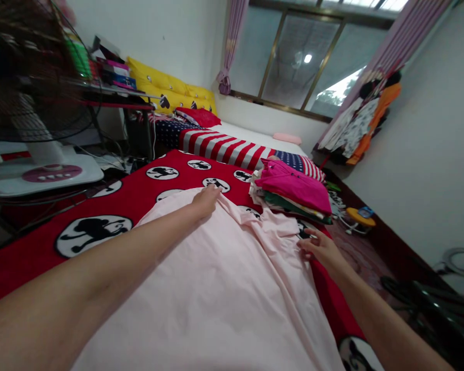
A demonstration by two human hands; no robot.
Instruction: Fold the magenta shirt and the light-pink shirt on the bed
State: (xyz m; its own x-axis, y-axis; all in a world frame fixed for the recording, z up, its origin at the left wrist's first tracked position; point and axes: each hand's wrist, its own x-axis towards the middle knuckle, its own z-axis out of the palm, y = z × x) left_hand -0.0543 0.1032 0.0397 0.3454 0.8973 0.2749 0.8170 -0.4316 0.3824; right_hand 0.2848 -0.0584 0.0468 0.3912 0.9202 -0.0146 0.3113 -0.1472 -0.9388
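A pale pink shirt point(212, 288) lies spread across a red bed cover with cartoon prints in white ovals. Its right part is folded inward, with creases running along it. My left hand point(206, 201) is closed on the shirt's far edge, fingers pinching the cloth. At the right side edge, beside the sleeve point(280, 222), my right hand point(322, 250) has its fingers apart, close to the fabric; I see nothing held in it. Just beyond the shirt sits a stack of folded clothes with a bright pink garment point(294, 185) on top.
On the left stands a white fan point(46, 170) by a cluttered desk point(116, 100). A bed with a striped, starred sheet point(224, 145) is at the back under the window. Clothes point(365, 121) hang at right, above a small yellow stool point(360, 217).
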